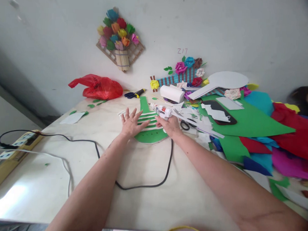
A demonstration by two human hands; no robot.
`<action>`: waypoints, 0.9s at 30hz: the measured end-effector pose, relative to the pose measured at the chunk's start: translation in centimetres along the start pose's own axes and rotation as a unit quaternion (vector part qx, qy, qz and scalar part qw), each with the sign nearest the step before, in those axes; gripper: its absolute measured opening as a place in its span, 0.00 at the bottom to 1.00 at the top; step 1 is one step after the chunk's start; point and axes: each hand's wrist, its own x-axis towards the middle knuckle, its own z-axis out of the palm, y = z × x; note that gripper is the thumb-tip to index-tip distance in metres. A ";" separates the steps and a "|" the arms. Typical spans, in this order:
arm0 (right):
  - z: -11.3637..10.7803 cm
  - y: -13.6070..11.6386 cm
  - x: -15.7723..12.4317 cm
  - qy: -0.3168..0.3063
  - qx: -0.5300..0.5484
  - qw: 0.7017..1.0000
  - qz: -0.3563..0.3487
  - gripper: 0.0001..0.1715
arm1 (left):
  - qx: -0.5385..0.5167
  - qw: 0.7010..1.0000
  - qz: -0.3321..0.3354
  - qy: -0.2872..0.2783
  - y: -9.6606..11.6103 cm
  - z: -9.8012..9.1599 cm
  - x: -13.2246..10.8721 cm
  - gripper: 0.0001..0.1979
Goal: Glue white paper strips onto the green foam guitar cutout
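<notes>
A green foam cut-out point(149, 135) with several white strips laid across it lies in the middle of the table. My left hand point(131, 122) rests flat on its left side, fingers spread over the strips. My right hand point(171, 125) is closed round a white glue gun point(162, 111), whose nozzle points left over the upper strips. The gun's black cord point(163, 179) loops back across the table toward me.
Scissors point(186, 125) lie just right of my right hand. Foam sheets in green, red, blue and purple point(256, 131) pile up on the right. A red plastic bag point(100, 87), a power strip point(15, 144), a white box point(172, 93) and paper flower crafts point(119, 38) stand around.
</notes>
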 end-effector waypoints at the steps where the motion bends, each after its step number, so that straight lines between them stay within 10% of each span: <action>1: -0.1 0.0 0.1 0.004 0.021 1.000 -0.004 0.14 | -0.019 0.999 -0.008 0.026 -0.4 -0.2 0.1 0.29; 7: -1.2 -0.3 1.0 0.027 0.048 0.998 0.019 0.14 | -0.090 0.992 0.032 0.081 -3.5 -0.8 0.8 0.09; 17: -2.0 0.1 1.8 0.044 0.026 0.996 0.067 0.14 | -0.134 0.987 0.090 0.009 -3.7 -1.4 1.2 0.11; 27: -2.2 -0.2 1.9 0.043 0.025 0.998 0.049 0.13 | -0.140 0.978 0.099 0.120 -2.9 -2.1 1.4 0.13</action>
